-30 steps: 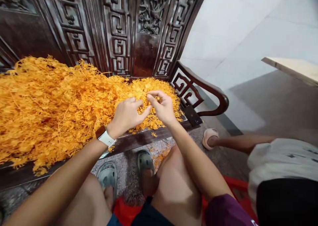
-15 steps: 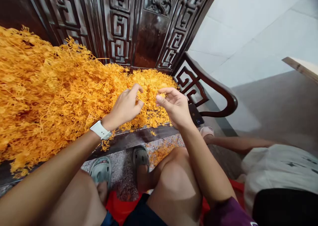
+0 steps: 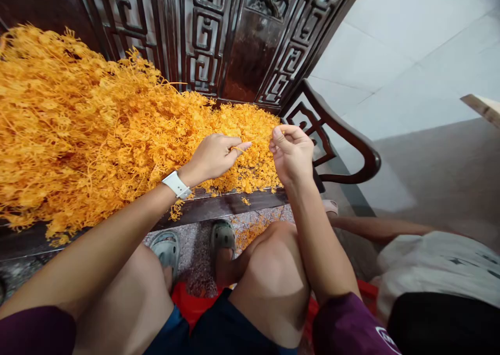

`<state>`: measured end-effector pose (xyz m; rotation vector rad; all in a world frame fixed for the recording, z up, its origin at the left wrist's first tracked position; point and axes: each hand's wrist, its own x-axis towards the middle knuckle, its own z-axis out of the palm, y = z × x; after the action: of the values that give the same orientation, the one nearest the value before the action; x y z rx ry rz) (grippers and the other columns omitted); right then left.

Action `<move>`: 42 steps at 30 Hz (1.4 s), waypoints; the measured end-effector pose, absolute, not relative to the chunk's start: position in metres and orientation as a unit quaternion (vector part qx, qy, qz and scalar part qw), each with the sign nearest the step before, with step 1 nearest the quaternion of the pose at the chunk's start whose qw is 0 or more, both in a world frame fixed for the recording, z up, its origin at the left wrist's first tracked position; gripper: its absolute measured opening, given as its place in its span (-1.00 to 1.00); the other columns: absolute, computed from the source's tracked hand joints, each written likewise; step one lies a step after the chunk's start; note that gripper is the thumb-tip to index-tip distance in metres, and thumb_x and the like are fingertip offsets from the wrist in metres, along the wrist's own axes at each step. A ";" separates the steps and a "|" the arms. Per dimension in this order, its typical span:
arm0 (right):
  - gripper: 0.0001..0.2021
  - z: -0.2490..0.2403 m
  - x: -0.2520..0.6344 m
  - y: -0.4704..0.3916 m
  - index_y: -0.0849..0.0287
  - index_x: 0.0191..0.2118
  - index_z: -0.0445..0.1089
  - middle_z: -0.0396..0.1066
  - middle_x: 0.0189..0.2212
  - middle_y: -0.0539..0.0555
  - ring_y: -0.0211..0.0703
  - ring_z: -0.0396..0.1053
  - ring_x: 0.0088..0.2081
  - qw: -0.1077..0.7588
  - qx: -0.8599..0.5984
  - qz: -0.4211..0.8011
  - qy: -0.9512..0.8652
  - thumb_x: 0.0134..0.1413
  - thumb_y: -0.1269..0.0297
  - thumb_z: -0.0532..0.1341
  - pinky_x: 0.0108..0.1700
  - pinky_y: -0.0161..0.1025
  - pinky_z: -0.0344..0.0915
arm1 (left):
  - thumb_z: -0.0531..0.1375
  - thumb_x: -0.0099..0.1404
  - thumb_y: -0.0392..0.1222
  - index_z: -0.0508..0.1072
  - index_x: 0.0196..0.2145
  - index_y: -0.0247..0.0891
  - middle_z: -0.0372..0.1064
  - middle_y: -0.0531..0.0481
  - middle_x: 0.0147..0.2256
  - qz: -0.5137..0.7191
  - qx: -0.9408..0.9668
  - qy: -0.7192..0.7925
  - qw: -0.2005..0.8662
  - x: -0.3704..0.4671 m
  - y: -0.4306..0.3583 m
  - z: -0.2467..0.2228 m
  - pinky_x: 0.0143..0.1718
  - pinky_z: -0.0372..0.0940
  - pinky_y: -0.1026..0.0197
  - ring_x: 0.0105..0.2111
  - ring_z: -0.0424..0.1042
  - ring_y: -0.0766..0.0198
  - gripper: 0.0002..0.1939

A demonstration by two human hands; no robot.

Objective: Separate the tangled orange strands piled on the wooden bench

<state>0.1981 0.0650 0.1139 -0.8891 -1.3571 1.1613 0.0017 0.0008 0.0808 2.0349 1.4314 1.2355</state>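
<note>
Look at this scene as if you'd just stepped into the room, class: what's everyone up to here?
A person in a purple top sits at a dark carved-wood bench bearing a large heap of bright orange, branching, flower-like pieces. The left hand holds a thin orange strand. The right hand has its fingers pinched together; whatever they may hold is too small to tell. Loose orange bits lie on the floor, and someone in pale clothing is alongside.

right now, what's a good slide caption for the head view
Left hand and right hand at a heap of orange sprigs on a carved, dark wooden bench.
</note>
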 end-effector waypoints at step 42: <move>-0.11 0.109 0.198 0.079 -0.10 0.37 0.29 0.33 0.32 0.25 0.14 0.45 0.17 0.464 -0.403 0.344 -0.710 0.27 -0.61 -0.19 0.06 0.14 0.47 | 0.23 0.46 -0.18 0.63 -0.17 -0.19 0.06 0.13 -0.57 0.557 0.482 0.475 0.482 -0.015 0.009 0.077 -0.49 0.01 0.19 -0.57 0.03 0.34 -0.85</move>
<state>0.1976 0.0790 0.1092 -0.9916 -1.7452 0.8446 -0.0153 0.0094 0.0772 1.1740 1.1578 1.3592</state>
